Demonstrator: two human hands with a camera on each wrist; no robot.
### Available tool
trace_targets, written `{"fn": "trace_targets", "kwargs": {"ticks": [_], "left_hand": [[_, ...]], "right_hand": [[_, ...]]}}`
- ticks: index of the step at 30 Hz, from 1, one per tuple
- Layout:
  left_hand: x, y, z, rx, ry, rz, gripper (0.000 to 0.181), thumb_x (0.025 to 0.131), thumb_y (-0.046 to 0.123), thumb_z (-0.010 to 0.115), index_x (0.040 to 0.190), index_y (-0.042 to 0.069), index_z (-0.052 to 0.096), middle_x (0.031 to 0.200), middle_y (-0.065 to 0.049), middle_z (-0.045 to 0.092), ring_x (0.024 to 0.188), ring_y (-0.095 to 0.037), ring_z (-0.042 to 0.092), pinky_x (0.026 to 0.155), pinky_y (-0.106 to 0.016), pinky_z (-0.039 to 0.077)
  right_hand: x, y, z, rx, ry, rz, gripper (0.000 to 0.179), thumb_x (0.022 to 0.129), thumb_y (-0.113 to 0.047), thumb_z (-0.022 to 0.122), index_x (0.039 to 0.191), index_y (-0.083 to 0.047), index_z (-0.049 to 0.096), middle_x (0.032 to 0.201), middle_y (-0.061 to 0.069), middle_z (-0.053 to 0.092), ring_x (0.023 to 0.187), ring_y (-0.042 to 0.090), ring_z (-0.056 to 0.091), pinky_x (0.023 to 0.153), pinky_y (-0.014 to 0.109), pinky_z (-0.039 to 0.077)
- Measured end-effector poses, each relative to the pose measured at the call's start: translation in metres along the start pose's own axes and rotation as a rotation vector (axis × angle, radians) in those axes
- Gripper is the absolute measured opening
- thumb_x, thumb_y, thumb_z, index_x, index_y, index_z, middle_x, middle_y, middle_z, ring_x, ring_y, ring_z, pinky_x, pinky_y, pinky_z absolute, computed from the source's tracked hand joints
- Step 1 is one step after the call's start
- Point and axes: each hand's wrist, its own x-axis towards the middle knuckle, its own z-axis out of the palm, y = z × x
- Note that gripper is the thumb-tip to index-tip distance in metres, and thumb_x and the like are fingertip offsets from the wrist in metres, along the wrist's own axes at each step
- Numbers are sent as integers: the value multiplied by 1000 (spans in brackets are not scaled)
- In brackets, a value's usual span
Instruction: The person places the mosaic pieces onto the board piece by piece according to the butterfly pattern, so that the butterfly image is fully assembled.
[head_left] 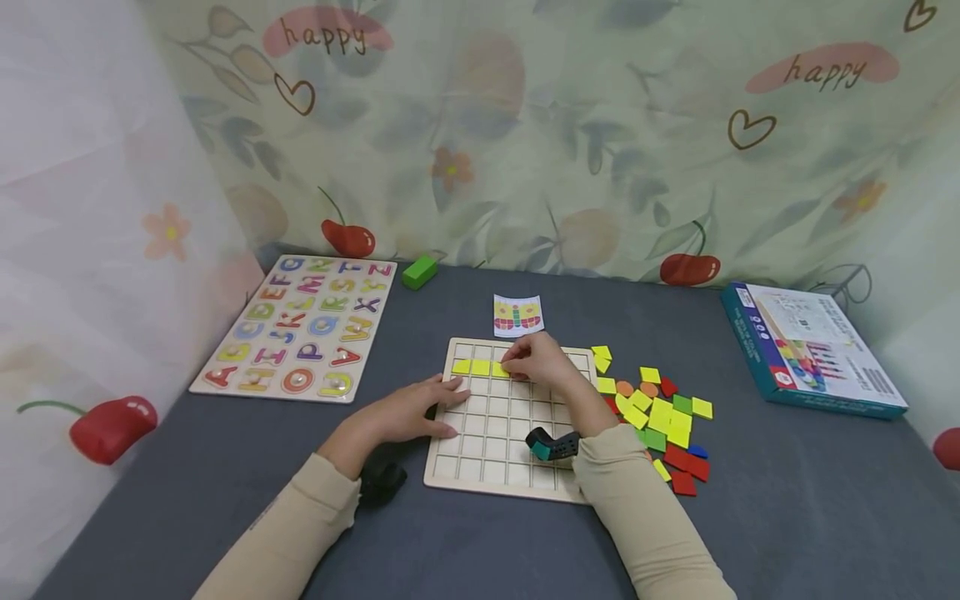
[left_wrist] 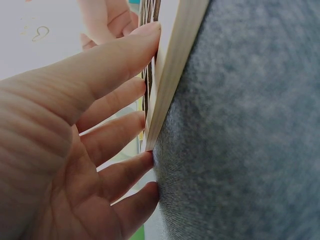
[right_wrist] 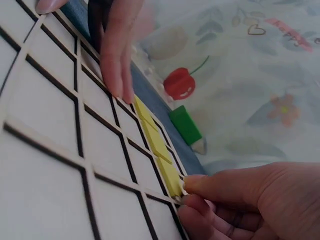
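A wooden grid board point(head_left: 467, 465) lies on the dark cloth. Three yellow square tiles point(head_left: 481, 367) form a row near its far left corner. My right hand point(head_left: 546, 363) is at the right end of that row; in the right wrist view its thumb and fingers pinch the edge of the nearest yellow tile point(right_wrist: 170, 176). My left hand point(head_left: 408, 410) rests at the board's left edge with fingers spread and fairly straight. In the left wrist view its thumb point(left_wrist: 120, 57) lies on the rim and the other fingertips meet the board's side.
Right of the board lie loose yellow, red, green, orange and blue pieces point(head_left: 660, 417). A butterfly-patterned card point(head_left: 517, 317) is just behind it. Farther out are an alphabet puzzle board point(head_left: 300, 329) and a green block point(head_left: 419, 272) at left, and a flat box point(head_left: 813, 350) at right.
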Motion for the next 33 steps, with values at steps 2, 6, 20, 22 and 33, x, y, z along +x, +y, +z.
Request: {"fn": "trace_targets", "kwargs": {"ticks": [2, 6, 20, 22, 33], "left_hand": [[0, 0, 0, -4, 0, 0, 62, 86, 27, 67, 141, 16, 42, 154, -2, 25, 145, -29, 11, 114, -49, 21], [0, 0, 0, -14, 12, 2, 62, 85, 26, 68, 140, 16, 42, 154, -3, 25, 145, -29, 11, 114, -48, 21], [-2, -2, 3, -8, 20, -1, 62, 85, 26, 68, 140, 16, 43, 154, -2, 26, 145, -29, 12, 114, -48, 21], [-2, -2, 3, -11, 18, 5, 62, 85, 26, 68, 140, 16, 42, 154, -3, 26, 145, -30, 11, 114, -49, 21], [0, -1, 2, -19, 19, 4, 63, 84, 25, 68, 141, 16, 42, 154, -3, 26, 145, -29, 11, 115, -48, 20]], "right_hand": [[-2, 3, -6, 22, -9, 2, 15, 85, -12, 67, 92, 0, 70, 80, 8, 66, 65, 11, 60, 61, 21, 51], [-9, 11, -24, 53, -5, 4, 19, 86, -17, 66, 97, -1, 71, 85, 10, 67, 69, 14, 61, 64, 25, 52], [-48, 52, -82, 4, 9, 101, 31, 87, -23, 65, 108, 0, 68, 85, 7, 69, 68, 16, 58, 52, 23, 43], [-54, 59, -88, 3, 9, 111, 32, 88, -23, 65, 108, 1, 67, 80, 6, 67, 64, 16, 55, 50, 25, 40], [-77, 88, -116, 0, 23, 125, 41, 87, -22, 66, 118, 4, 60, 95, 9, 69, 78, 16, 61, 70, 25, 49]]}}
